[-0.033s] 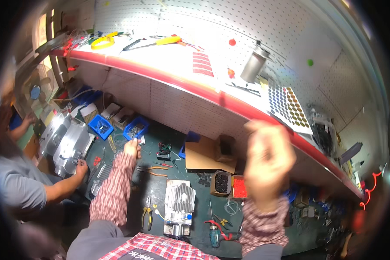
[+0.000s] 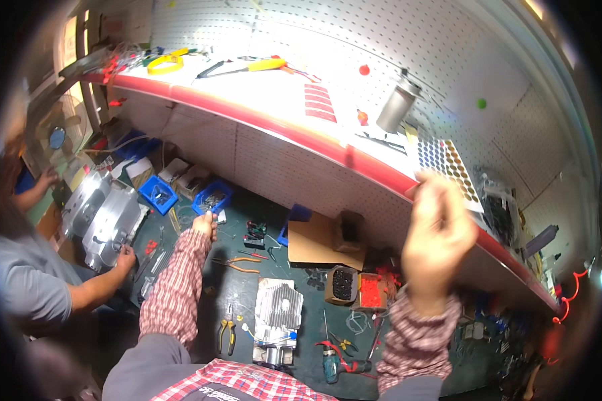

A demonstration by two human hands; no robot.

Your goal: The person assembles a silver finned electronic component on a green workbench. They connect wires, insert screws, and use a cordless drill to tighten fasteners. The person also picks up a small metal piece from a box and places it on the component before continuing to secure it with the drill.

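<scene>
My left hand [image 2: 205,226] is at the near edge of a blue bin [image 2: 198,206] that holds small metal parts. Its fingers are drawn together; whether anything is between them is too small to tell. My right hand [image 2: 440,235] is raised in front of the red-edged shelf, near a sheet of round stickers [image 2: 448,166]. It is smeared by motion, and its fingers look bent, but their grip does not show. On the bench in front of me lies a finned metal housing [image 2: 278,313], with a thin white wire at its side.
Left of the housing lie yellow-black pliers [image 2: 227,330] and orange-handled pliers [image 2: 239,264]. Right of it are a power drill [image 2: 332,367], a box of black parts [image 2: 341,284] and a box of red parts [image 2: 370,292]. A co-worker's hand [image 2: 125,257] touches another metal housing [image 2: 107,230].
My right hand has moved to the right and slightly up along the shelf edge. My left hand stays at the blue bin. The whole view has shifted slightly.
</scene>
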